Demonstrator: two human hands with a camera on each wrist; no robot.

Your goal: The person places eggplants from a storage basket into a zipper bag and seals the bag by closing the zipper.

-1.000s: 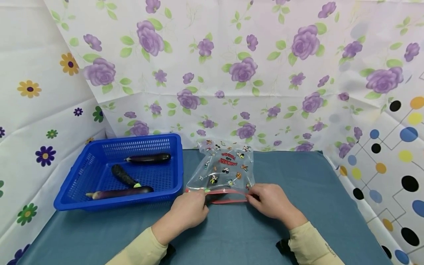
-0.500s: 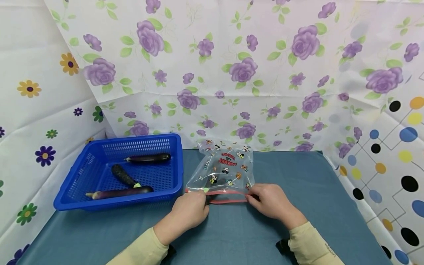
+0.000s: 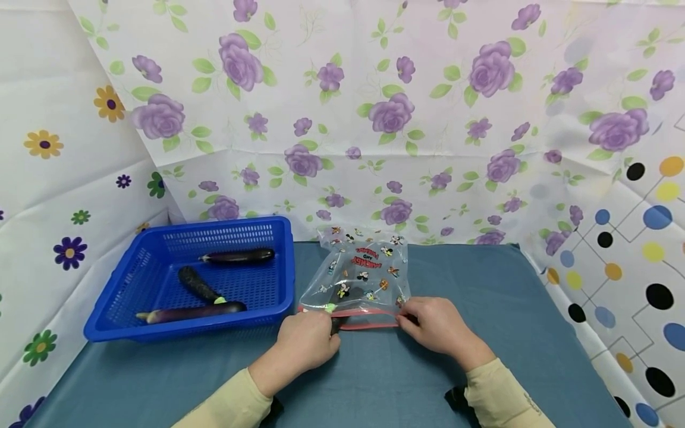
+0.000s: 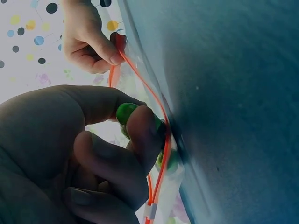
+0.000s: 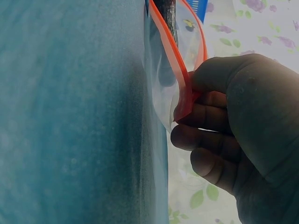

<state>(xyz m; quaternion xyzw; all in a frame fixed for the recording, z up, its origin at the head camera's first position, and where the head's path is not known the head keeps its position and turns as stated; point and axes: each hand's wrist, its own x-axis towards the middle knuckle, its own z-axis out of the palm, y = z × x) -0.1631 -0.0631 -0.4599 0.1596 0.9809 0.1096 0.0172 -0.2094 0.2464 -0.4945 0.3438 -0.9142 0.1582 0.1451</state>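
A clear zip bag (image 3: 369,270) with cartoon prints and a red zip edge (image 3: 369,326) lies on the cloth, its mouth facing me and parted. My right hand (image 3: 436,324) pinches the right end of that edge; the right wrist view shows thumb and fingers on the red corner. At the mouth's left end, my left hand (image 3: 307,339) grips a dark long vegetable (image 3: 338,324) with a bright green end (image 4: 126,112). In the right wrist view a dark speckled length (image 5: 167,18) shows within the opening. Another green end (image 4: 169,161) shows through the plastic in the left wrist view.
Left of the bag stands a blue plastic basket (image 3: 289,279). It holds a dark eggplant (image 3: 238,255), a curved dark speckled vegetable (image 3: 198,284) with a green end, and a long purple eggplant (image 3: 195,312). Patterned sheets hang behind and at both sides of the blue-green cloth (image 3: 460,273).
Both hands stay almost in place at the bag's mouth. The dark vegetable showing beside my left hand has shifted slightly, and the green end at the bag's edge lies a little further left.
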